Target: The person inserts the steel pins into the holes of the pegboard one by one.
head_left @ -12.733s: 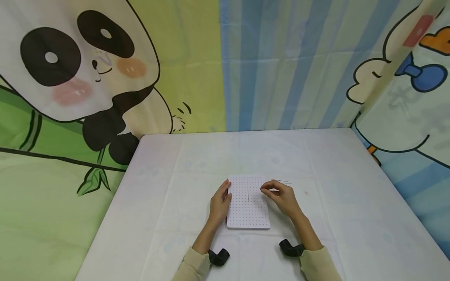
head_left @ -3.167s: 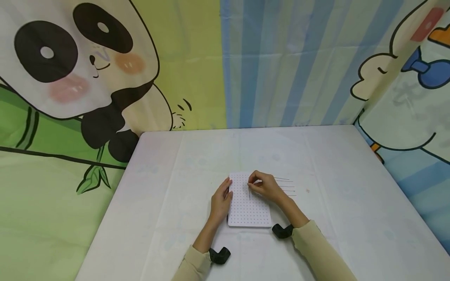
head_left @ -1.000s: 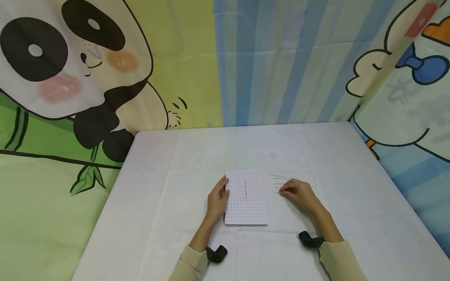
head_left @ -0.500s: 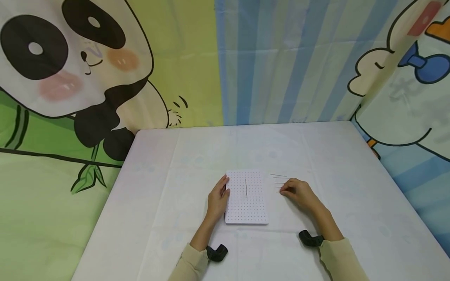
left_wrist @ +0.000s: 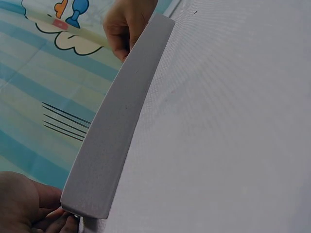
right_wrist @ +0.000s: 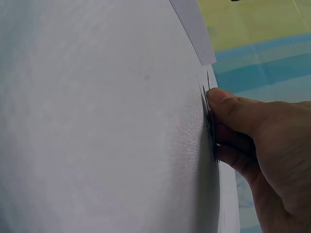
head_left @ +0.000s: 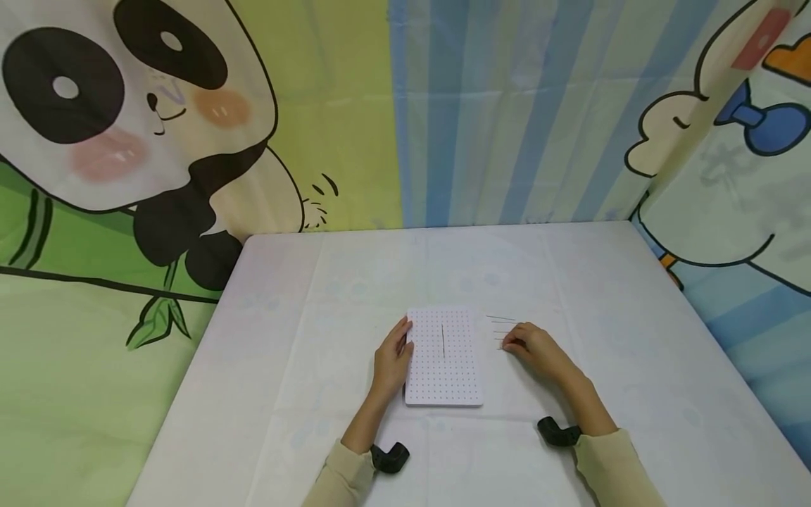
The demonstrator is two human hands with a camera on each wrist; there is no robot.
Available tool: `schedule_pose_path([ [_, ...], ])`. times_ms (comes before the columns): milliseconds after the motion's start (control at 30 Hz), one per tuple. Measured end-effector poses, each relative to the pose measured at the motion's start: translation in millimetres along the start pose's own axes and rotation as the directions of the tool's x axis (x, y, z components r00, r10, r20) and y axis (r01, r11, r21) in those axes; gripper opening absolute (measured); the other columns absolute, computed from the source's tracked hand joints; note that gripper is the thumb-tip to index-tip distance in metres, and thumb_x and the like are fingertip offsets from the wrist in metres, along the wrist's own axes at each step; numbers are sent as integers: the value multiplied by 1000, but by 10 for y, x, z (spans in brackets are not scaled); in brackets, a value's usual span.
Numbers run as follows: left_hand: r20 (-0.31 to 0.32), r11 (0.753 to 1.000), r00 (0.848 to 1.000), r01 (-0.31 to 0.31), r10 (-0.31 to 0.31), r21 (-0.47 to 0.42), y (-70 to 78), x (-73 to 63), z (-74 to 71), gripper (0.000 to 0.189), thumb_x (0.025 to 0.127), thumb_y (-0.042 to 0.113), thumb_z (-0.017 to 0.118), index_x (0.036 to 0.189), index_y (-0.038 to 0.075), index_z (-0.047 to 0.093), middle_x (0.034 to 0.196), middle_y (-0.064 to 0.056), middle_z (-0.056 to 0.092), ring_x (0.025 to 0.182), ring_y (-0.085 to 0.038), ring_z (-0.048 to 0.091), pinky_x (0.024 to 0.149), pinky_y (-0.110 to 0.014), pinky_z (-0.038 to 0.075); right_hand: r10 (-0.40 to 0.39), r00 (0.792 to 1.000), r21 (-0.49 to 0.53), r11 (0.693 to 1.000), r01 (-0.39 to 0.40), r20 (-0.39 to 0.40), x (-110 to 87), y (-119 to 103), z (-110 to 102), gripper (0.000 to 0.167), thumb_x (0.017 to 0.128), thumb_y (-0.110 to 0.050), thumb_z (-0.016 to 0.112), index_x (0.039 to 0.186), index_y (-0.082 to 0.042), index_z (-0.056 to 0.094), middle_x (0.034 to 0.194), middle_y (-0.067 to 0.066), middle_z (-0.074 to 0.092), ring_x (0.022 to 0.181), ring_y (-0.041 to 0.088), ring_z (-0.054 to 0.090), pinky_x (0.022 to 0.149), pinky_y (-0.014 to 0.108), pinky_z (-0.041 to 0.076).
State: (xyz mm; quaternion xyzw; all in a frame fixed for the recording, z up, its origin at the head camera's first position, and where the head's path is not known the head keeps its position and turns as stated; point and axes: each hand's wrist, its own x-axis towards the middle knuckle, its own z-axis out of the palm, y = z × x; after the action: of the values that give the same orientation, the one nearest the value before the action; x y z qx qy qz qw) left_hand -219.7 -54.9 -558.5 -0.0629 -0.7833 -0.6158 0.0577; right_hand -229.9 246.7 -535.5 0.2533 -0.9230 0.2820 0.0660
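Observation:
My left hand grips the left edge of a white pegboard dotted with rows of small holes; in the left wrist view its thumb lies at the edge and its fingers curl below. Several thin dark pins stand up from the board there, and in the head view they merge into one dark line. To the board's right, my right hand pinches a thin dark pin between thumb and fingers, low over the table. Other thin pins lie side by side there, some partly hidden by this hand.
A white cloth covers the table. Behind it hangs a printed curtain with a panda and stripes. A black wrist mount sits on the left wrist, another mount on the right.
Since about three seconds ago my right hand has left the pegboard and gone right to the loose pins. The dark line of pins on the board is longer than 12.7 seconds ago. My left hand stays put.

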Motion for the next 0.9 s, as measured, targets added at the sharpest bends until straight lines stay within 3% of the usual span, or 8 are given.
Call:
schedule_pose_path([
  [133, 2, 1000, 1000, 4, -4, 7, 15, 0, -9, 42, 89, -8, 50, 131, -3, 47, 143, -10, 37, 129, -18, 36, 104, -20, 32, 29, 999, 67, 997, -27, -30, 36, -43, -3, 4, 83, -7, 66, 87, -8, 65, 85, -4, 62, 79, 13, 57, 68, 29, 53],
  [367, -6, 1000, 1000, -4, 4, 10, 10, 4, -29, 42, 88, -9, 50, 130, -3, 48, 143, -12, 37, 129, -20, 37, 104, -21, 33, 1, 991, 197, 980, 25, -131, 295, -244, -27, 8, 87, -7, 61, 95, -6, 62, 85, 1, 65, 74, 15, 62, 61, 25, 54],
  [500, -7, 1000, 1000, -6, 6, 1, -14, 1, -20, 42, 88, -9, 50, 130, -3, 48, 143, -11, 37, 129, -20, 37, 104, -21, 33, 33, 988, 309, 951, 14, -148, 468, -365, 33, 8, 89, -9, 59, 96, -4, 61, 83, 3, 63, 69, 20, 62, 58, 24, 54],
  [633, -1, 1000, 1000, -15, 15, -14, -26, -13, -9, 43, 88, -9, 50, 130, -3, 48, 143, -11, 37, 129, -22, 37, 104, -23, 33, 62, 986, 402, 916, 5, -154, 617, -505, 117, 8, 87, -5, 61, 94, -1, 60, 82, 8, 64, 70, 25, 63, 63, 29, 57],
  [800, 3, 1000, 1000, -24, 24, -20, -18, -20, -9, 43, 89, -9, 50, 131, -3, 47, 144, -12, 36, 129, -23, 36, 105, -24, 32, 4, 988, 448, 892, 68, -158, 748, -760, 125, 11, 82, 7, 63, 91, 8, 59, 84, 17, 63, 75, 32, 63, 67, 40, 58],
  [900, 6, 1000, 1000, -24, 24, -15, -27, -16, -8, 43, 89, -9, 50, 131, -3, 47, 144, -12, 36, 130, -23, 36, 105, -23, 32, -41, 989, 440, 892, 102, -145, 786, -885, 110, 10, 80, 10, 62, 89, 9, 58, 83, 19, 62, 77, 31, 63, 67, 39, 58],
])
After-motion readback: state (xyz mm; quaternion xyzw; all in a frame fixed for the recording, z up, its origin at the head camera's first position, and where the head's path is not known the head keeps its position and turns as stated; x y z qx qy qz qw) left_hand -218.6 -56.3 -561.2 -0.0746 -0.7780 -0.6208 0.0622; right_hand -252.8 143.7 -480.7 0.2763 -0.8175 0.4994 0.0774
